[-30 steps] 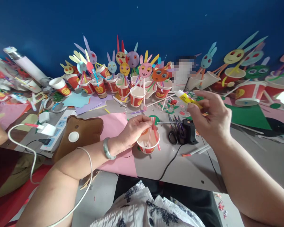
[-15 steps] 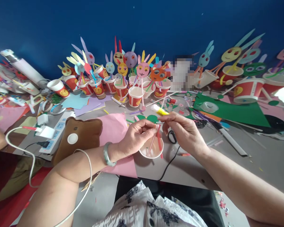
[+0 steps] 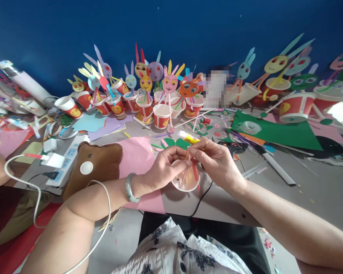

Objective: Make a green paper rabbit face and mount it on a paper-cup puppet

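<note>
Grey tabletop [image 3: 303, 190] lies under both hands, with a pink paper sheet [image 3: 137, 152] beneath the left wrist. A second ago the right hand [image 3: 217, 163] was lifted off to the side, well apart from the left hand [image 3: 162, 167]. It has since swung in, and the two sets of fingertips now touch. Directly below them stands the red-and-white paper cup [image 3: 188, 182], on the table at the sheet's edge. The right fingers are curled around a yellow-and-white glue tube [image 3: 188, 137], whose end sticks out just beyond the knuckles. The left thumb and fingers pinch the tops of the pink and red straws [image 3: 194, 173], which slant down into the cup. Judging by this, the glue has been brought right to the straws, so both hands now work one spot.
</note>
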`<state>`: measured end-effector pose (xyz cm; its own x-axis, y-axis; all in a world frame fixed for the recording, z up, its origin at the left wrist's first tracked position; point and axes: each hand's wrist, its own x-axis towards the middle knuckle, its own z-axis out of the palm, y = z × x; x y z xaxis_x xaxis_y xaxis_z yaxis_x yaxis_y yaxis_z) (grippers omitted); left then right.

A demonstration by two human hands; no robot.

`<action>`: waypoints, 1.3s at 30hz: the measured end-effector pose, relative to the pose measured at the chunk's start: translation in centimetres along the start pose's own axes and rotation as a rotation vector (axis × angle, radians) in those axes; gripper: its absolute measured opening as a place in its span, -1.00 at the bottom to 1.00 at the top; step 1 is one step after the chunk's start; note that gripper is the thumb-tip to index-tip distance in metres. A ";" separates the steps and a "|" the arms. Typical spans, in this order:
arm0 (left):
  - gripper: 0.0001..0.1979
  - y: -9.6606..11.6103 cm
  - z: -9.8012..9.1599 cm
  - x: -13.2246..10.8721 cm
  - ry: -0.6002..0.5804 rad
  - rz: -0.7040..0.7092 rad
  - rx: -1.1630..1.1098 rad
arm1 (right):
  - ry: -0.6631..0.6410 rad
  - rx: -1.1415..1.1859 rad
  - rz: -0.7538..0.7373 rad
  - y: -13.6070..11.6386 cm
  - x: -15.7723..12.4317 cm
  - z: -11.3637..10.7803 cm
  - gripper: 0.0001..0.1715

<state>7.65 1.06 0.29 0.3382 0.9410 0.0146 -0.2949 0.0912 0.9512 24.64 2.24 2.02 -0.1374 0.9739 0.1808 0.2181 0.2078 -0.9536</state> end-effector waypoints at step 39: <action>-0.72 0.9 0.3 0.0 0.057 -0.231 -0.206 | 0.083 -0.175 -0.244 0.4 -0.1 0.0 -0.71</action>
<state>7.66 1.07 1.23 0.3682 0.9038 -0.2180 -0.3926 0.3637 0.8447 24.72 2.22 1.62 -0.1280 0.8961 0.4250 0.3527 0.4417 -0.8249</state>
